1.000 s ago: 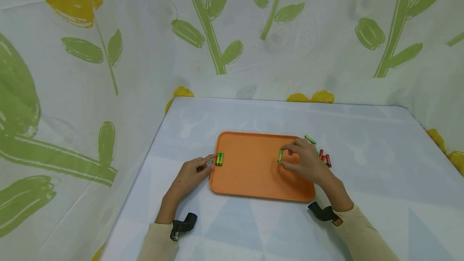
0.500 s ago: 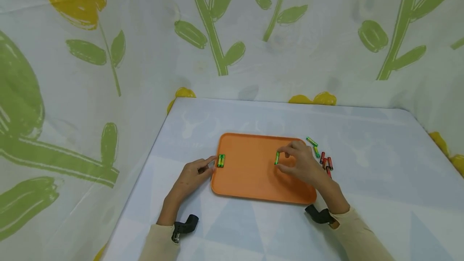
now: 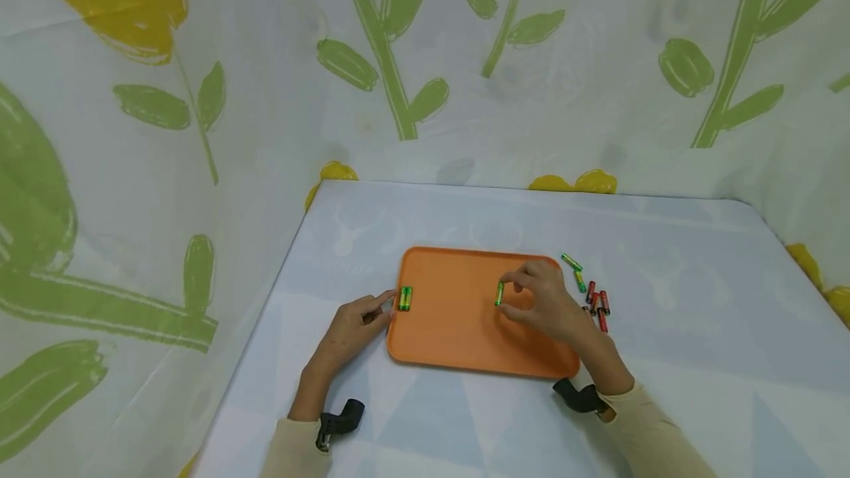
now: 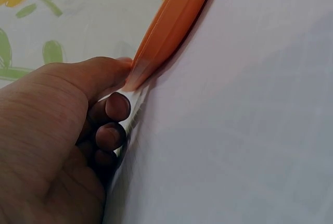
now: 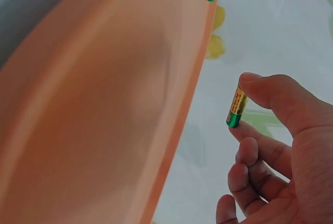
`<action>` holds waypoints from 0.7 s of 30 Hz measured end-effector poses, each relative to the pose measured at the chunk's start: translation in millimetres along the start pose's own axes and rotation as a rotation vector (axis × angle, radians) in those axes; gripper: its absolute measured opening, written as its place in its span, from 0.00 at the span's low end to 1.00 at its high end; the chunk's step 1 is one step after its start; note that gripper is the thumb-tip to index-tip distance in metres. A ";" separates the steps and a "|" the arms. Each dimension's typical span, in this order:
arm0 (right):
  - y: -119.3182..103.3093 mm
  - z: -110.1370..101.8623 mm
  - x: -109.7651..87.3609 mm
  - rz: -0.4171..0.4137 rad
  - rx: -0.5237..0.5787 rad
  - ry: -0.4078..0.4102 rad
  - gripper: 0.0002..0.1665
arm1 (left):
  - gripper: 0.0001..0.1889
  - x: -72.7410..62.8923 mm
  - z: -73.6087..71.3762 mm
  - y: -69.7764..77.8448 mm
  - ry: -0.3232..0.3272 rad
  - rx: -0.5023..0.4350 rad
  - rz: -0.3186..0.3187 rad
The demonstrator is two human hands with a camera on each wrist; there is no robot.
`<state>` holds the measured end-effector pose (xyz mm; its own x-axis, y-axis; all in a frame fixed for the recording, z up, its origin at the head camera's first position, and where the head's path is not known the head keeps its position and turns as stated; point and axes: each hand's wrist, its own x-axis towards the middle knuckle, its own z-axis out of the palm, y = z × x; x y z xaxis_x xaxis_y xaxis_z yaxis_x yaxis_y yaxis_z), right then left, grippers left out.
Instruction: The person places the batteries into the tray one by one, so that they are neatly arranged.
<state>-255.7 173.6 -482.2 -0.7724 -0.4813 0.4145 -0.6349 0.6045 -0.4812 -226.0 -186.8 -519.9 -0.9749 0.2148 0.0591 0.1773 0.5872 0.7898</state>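
My right hand is over the right half of the orange tray, pinching a green battery by its ends between thumb and finger. The right wrist view shows that battery standing a little tilted, with a yellow band, its top end covered by the thumb. Two more green batteries lie side by side at the tray's left edge. Beside them, my left hand holds the tray's left rim with its fingertips. In the left wrist view the thumb presses the rim and the other fingers curl below.
Right of the tray, two green batteries lie on the table near several red batteries, partly hidden by the right hand. A flower-printed curtain stands behind and left of the table.
My right hand has moved left over the tray with the green battery, uncovering more red batteries at the right. The left hand stays at the tray's rim.
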 end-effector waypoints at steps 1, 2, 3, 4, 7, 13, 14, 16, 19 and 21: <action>0.1 0.9 0.6 -0.016 -0.001 0.009 0.21 | 0.22 -0.6 -0.3 0.2 -0.002 -0.001 -0.003; 0.7 2.3 1.1 -0.036 -0.007 0.019 0.21 | 0.22 -1.1 -0.4 0.2 -0.004 -0.001 -0.005; 0.4 3.3 1.3 -0.046 -0.008 0.024 0.21 | 0.22 -1.5 -0.7 0.4 -0.006 -0.001 -0.010; 0.3 4.4 1.4 -0.058 -0.010 0.029 0.21 | 0.22 -1.8 -0.9 0.6 -0.009 -0.001 -0.011; -1.5 6.0 1.4 -0.064 -0.024 0.028 0.21 | 0.22 -1.7 -0.4 -0.4 -0.012 -0.010 -0.014; -4.3 7.8 2.2 -0.024 -0.025 0.010 0.22 | 0.22 0.0 2.8 -2.3 0.003 -0.026 0.003; -4.7 8.5 2.2 -0.015 -0.024 0.007 0.22 | 0.22 -0.1 2.9 -2.4 0.003 -0.021 0.005; -5.1 10.5 2.6 -0.008 -0.020 0.000 0.22 | 0.22 -0.5 3.1 -2.8 0.002 -0.016 0.002; -6.7 13.1 3.2 0.006 -0.026 -0.017 0.22 | 0.22 -0.8 3.0 -3.1 0.002 -0.010 0.000; -9.0 13.4 3.9 0.019 -0.021 -0.030 0.22 | 0.22 -0.4 3.0 -3.3 0.004 -0.010 0.002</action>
<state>-253.3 157.8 -486.7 -0.7849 -0.4881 0.3818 -0.6196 0.6268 -0.4724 -225.8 -186.5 -524.4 -0.9750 0.2131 0.0629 0.1780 0.5792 0.7955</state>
